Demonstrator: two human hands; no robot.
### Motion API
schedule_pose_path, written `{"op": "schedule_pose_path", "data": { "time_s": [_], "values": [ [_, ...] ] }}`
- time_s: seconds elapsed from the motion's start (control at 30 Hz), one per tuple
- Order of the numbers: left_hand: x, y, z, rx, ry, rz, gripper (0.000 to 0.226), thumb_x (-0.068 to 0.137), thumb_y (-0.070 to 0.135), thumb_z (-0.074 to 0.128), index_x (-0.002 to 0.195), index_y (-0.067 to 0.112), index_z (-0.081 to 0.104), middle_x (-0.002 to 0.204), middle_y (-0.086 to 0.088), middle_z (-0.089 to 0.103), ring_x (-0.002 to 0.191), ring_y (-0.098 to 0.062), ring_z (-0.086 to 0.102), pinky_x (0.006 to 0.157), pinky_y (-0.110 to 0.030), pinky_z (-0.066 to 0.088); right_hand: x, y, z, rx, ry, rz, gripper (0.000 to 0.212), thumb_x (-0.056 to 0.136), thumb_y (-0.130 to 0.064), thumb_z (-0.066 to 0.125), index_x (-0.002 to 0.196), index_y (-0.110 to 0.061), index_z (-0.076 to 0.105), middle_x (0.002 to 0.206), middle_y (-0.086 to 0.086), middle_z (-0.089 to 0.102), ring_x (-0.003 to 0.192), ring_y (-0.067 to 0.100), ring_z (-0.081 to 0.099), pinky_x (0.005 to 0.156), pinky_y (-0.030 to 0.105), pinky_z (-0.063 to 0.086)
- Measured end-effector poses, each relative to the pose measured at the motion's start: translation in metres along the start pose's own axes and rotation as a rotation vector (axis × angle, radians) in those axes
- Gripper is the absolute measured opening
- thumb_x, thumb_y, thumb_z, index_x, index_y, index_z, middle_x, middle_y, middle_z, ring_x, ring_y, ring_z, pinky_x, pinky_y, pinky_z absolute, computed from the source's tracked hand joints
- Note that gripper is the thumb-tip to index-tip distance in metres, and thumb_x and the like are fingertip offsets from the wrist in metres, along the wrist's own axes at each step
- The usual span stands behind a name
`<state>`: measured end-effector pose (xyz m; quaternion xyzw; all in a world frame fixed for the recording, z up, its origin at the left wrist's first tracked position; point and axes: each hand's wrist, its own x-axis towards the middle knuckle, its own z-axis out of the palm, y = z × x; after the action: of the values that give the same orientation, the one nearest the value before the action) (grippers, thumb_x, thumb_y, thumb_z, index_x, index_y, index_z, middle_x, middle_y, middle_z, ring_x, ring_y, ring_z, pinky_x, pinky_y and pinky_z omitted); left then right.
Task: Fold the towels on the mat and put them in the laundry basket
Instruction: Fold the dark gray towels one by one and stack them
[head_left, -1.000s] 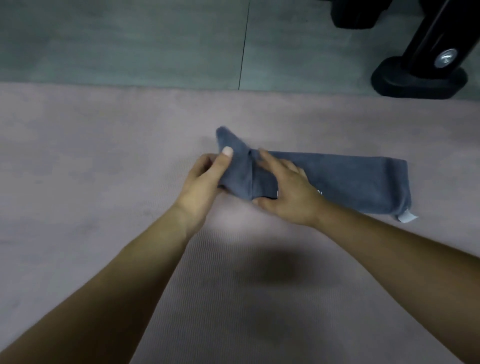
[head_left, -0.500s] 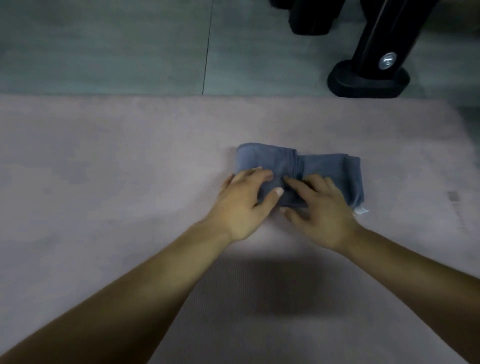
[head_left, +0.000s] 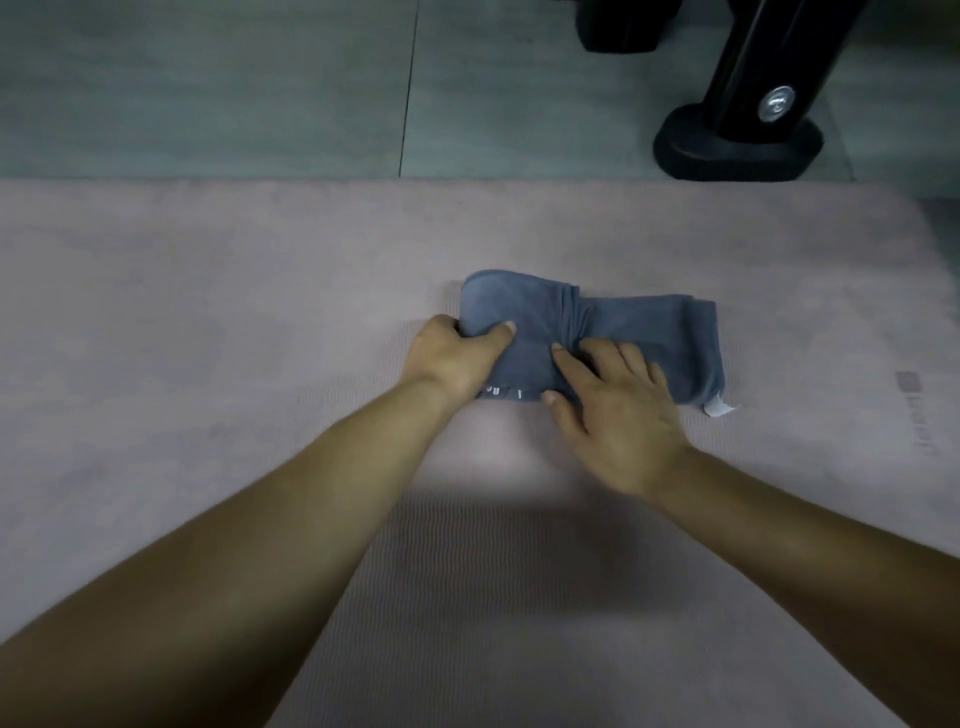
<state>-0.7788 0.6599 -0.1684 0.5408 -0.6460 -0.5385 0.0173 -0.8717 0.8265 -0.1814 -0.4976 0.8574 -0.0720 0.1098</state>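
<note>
A grey-blue towel (head_left: 639, 327), folded into a short thick bundle, lies on the pink mat (head_left: 208, 364) near its far edge. My left hand (head_left: 457, 358) grips the towel's left folded end, thumb on top and fingers curled under it. My right hand (head_left: 618, 410) rests on the towel's near middle with its fingers spread flat, pressing the cloth down. A white label (head_left: 719, 408) sticks out at the towel's near right corner. No laundry basket is in view.
Beyond the mat is a grey-green tiled floor (head_left: 260, 88). A black stand foot (head_left: 737, 143) with a slanted post sits on the floor at the far right, and another black base (head_left: 623, 26) shows at the top edge.
The long towel has been folded over from the left into a short bundle. My left hand has since slid to the left end and gripped it, while my right hand stays pressing on top.
</note>
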Motion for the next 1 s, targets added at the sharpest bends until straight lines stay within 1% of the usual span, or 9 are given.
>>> {"op": "schedule_pose_path", "data": {
  "time_s": [0.13,0.33,0.5,0.57,0.67,0.73,0.8,0.9,1.0],
  "values": [
    [-0.005,0.003,0.000,-0.157,-0.056,-0.107,0.024,0.084,0.030,0.072,0.097,0.011,0.064,0.095,-0.008,0.073,0.084,-0.023,0.073,0.081,-0.040,0.062,0.007,-0.011,-0.016,0.082,0.008,0.008,0.066,0.090,-0.058,0.028,0.133,-0.018,0.057,0.151,0.010,0.032,0.131,0.031,0.036,0.104,0.050,0.039],
    [-0.034,-0.006,-0.002,-0.354,-0.097,-0.074,0.038,0.086,0.032,0.073,0.111,0.009,0.056,0.107,-0.013,0.071,0.092,-0.027,0.072,0.083,-0.042,0.060,0.002,-0.030,-0.034,0.352,-0.049,0.077,0.061,0.097,-0.056,0.040,0.143,-0.017,0.047,0.140,0.001,0.053,0.129,0.020,0.048,0.108,0.036,0.037],
    [-0.061,0.011,-0.008,-0.733,-0.340,-0.113,0.038,0.102,0.044,0.044,0.099,0.012,0.064,0.096,-0.012,0.071,0.091,-0.028,0.070,0.094,-0.049,0.056,-0.001,-0.024,-0.055,0.879,-0.122,0.258,0.066,0.079,-0.061,0.063,0.132,-0.027,0.044,0.116,-0.019,0.060,0.100,-0.015,0.057,0.076,0.007,0.046],
    [-0.072,0.017,-0.007,-0.787,-0.421,-0.081,0.037,0.104,0.038,0.043,0.110,0.009,0.065,0.097,-0.013,0.069,0.088,-0.026,0.070,0.093,-0.045,0.057,-0.004,-0.013,-0.061,0.989,-0.112,0.287,0.069,0.069,-0.053,0.075,0.125,-0.027,0.045,0.110,-0.016,0.062,0.096,-0.010,0.062,0.075,0.013,0.054],
    [-0.086,0.019,0.003,-0.662,-0.447,0.113,0.018,0.102,0.014,0.051,0.113,0.009,0.065,0.100,-0.012,0.068,0.091,-0.021,0.069,0.090,-0.032,0.056,-0.010,0.011,-0.063,1.176,-0.090,0.297,0.068,0.070,-0.030,0.087,0.127,-0.015,0.054,0.114,0.005,0.070,0.106,0.021,0.068,0.088,0.039,0.059],
    [-0.085,0.010,0.006,-0.414,-0.257,0.333,0.020,0.093,0.002,0.063,0.104,0.018,0.062,0.099,-0.005,0.066,0.087,-0.009,0.064,0.084,-0.020,0.052,-0.015,0.022,-0.062,1.402,-0.176,0.248,0.055,0.079,-0.016,0.074,0.130,-0.006,0.058,0.123,0.015,0.068,0.116,0.030,0.064,0.098,0.042,0.052],
    [-0.078,-0.003,0.004,-0.171,-0.078,0.459,0.047,0.081,0.010,0.079,0.116,0.028,0.053,0.119,0.000,0.056,0.102,0.000,0.055,0.088,-0.011,0.045,-0.021,0.027,-0.058,1.589,-0.300,0.294,0.053,0.081,-0.012,0.063,0.133,-0.003,0.057,0.129,0.019,0.064,0.121,0.033,0.061,0.102,0.045,0.047],
    [-0.065,-0.018,-0.002,-0.140,-0.242,0.305,0.089,0.068,0.043,0.083,0.145,0.030,0.039,0.144,0.005,0.046,0.128,-0.006,0.049,0.107,-0.026,0.044,-0.031,0.031,-0.046,1.754,-0.422,0.397,0.059,0.081,-0.011,0.059,0.138,-0.002,0.052,0.136,0.020,0.059,0.128,0.036,0.055,0.110,0.050,0.040],
    [-0.057,-0.018,0.006,-0.082,-0.388,0.297,0.042,0.078,0.040,0.074,0.115,0.021,0.064,0.107,0.003,0.072,0.098,-0.011,0.068,0.092,-0.037,0.055,-0.037,0.032,-0.038,1.694,-0.349,0.496,0.047,0.089,-0.013,0.061,0.135,-0.006,0.055,0.130,0.013,0.065,0.124,0.031,0.059,0.105,0.048,0.046]
  ]
}}
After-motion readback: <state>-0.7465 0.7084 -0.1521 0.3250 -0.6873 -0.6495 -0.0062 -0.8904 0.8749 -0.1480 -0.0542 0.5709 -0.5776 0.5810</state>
